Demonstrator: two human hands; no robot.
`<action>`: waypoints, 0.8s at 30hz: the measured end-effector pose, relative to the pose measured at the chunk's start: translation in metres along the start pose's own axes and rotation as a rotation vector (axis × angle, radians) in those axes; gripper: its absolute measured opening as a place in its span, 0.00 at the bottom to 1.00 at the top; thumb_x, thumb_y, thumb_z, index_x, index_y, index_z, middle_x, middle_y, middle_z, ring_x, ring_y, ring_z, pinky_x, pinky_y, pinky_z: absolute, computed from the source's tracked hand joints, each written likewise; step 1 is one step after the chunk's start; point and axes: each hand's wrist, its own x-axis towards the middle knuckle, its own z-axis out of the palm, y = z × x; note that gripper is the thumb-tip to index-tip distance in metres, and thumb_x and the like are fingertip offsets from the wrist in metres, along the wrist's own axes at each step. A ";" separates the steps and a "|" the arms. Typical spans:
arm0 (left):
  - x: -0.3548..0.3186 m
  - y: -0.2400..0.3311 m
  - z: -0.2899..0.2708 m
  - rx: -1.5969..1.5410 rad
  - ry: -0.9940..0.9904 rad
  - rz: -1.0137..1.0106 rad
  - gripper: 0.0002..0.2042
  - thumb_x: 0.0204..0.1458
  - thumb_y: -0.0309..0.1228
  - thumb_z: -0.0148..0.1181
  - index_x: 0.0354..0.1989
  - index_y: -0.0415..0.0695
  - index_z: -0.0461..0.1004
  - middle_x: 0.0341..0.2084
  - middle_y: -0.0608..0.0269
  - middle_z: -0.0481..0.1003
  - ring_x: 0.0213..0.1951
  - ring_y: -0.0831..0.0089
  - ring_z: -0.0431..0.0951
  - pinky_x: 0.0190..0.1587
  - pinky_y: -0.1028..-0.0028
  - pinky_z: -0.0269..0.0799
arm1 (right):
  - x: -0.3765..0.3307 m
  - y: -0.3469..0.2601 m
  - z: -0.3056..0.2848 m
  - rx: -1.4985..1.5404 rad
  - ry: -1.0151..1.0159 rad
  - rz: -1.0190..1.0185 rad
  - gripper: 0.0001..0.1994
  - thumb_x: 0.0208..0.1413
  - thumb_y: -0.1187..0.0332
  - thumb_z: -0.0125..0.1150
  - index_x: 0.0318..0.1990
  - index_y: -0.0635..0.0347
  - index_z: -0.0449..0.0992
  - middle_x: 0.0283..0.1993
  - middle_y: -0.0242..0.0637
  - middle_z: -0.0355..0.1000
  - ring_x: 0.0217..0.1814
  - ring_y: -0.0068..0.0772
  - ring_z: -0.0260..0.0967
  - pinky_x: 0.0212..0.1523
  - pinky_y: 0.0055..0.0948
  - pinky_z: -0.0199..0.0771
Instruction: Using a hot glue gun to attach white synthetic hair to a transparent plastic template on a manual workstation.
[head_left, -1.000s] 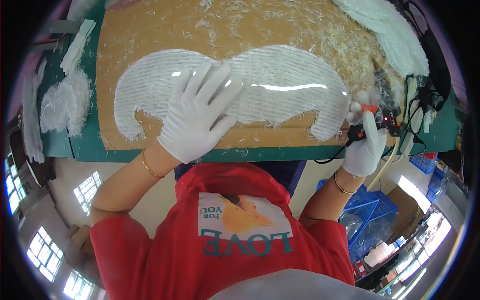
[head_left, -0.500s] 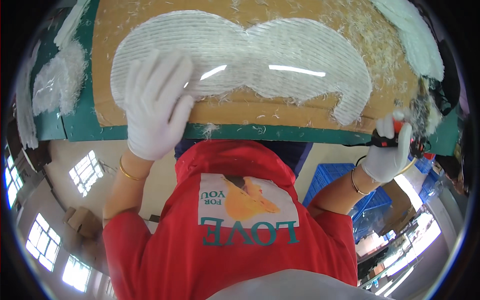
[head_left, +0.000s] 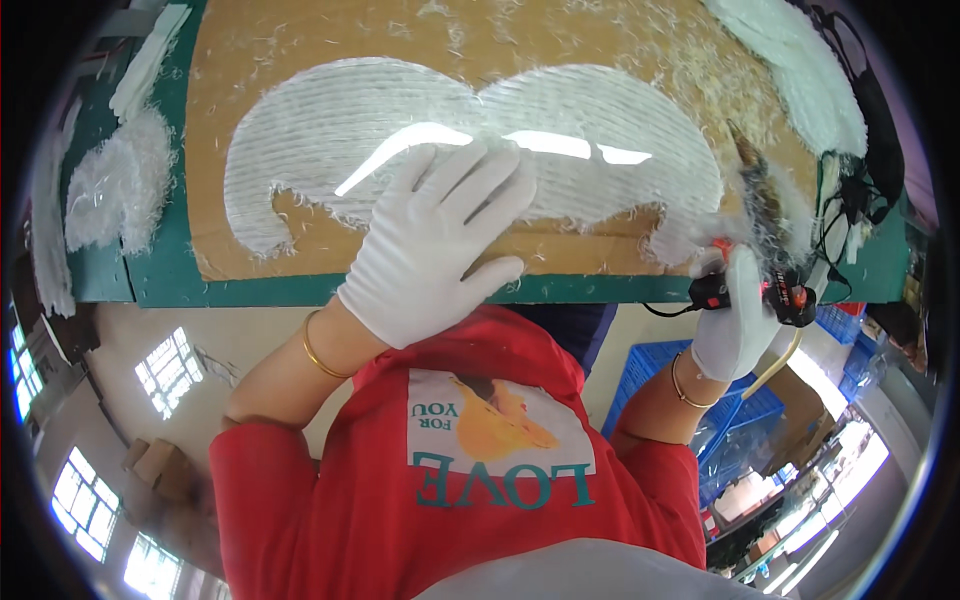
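A white ribbed, moustache-shaped piece [head_left: 600,105] with a fringe of loose fibres lies on brown cardboard [head_left: 330,30]. Bright reflections show a glossy, clear surface over its middle. My left hand [head_left: 430,250], in a white glove, rests flat near the piece's lower middle, fingers stretched and slightly apart. A black-and-red corded hand tool [head_left: 795,298] is gripped in my gloved right hand [head_left: 735,315], near the piece's lower right end. Its narrow, dark tip [head_left: 742,145] points up and away, with pale fibres tangled around the shaft. Its exact kind is unclear.
Green table [head_left: 230,291] shows around the cardboard. White fibrous pieces lie at the left [head_left: 125,180] and upper right [head_left: 800,75]. Loose fibre scraps are scattered over the cardboard. Black cables [head_left: 835,240] hang by the tool. A blue crate [head_left: 640,375] stands below the table's right side.
My left hand has slid right, from the piece's left lobe to its middle. My right hand and the tool have moved left, closer to the piece, which sits slightly lower and farther left.
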 end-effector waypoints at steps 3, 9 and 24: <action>-0.006 -0.006 -0.009 0.049 0.137 -0.067 0.28 0.48 0.33 0.64 0.60 0.38 0.71 0.59 0.49 0.70 0.60 0.47 0.68 0.64 0.51 0.59 | 0.008 0.009 0.015 -0.416 0.130 -0.122 0.13 0.59 0.72 0.61 0.49 0.71 0.75 0.37 0.41 0.78 0.26 0.24 0.70 0.28 0.22 0.69; -0.045 -0.031 -0.023 0.329 0.322 -0.333 0.23 0.49 0.32 0.64 0.55 0.39 0.74 0.53 0.52 0.72 0.56 0.52 0.70 0.57 0.54 0.63 | 0.013 0.010 0.022 -0.390 -0.030 -0.144 0.16 0.59 0.70 0.62 0.52 0.69 0.74 0.39 0.41 0.79 0.23 0.14 0.64 0.22 0.13 0.58; -0.074 -0.053 -0.015 0.285 0.330 -0.483 0.28 0.50 0.34 0.66 0.61 0.38 0.71 0.59 0.47 0.70 0.60 0.44 0.67 0.63 0.51 0.59 | -0.004 -0.009 0.079 -0.503 -0.182 0.147 0.21 0.55 0.75 0.67 0.57 0.70 0.75 0.40 0.36 0.80 0.32 0.19 0.72 0.31 0.19 0.70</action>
